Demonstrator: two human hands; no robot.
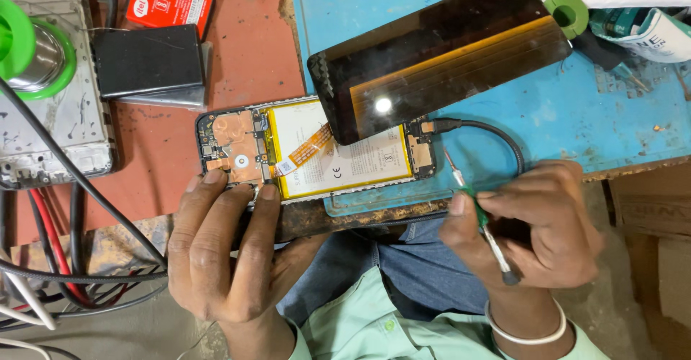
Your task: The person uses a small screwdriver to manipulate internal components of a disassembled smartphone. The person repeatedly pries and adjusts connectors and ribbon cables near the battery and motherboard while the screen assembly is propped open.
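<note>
An opened phone body (237,148) lies on the bench with its white battery (345,162) and copper-coloured boards exposed. Its dark screen panel (439,54) is swung up and rests tilted over the right half, joined by an orange ribbon. A black cable (497,133) plugs into the phone's right end. My left hand (227,248) presses on the phone's near left edge with fingertips on the frame. My right hand (536,220) grips a thin screwdriver (479,212) with a green band, tip pointing toward the phone's right end, a little short of it.
A blue mat (612,108) lies under the phone's right half, a red surface (252,43) under the left. A black battery (147,61), a red-labelled pack (169,4), a green-rimmed metal reel (32,51), a green ring (566,11) and loose wires (65,259) surround the work.
</note>
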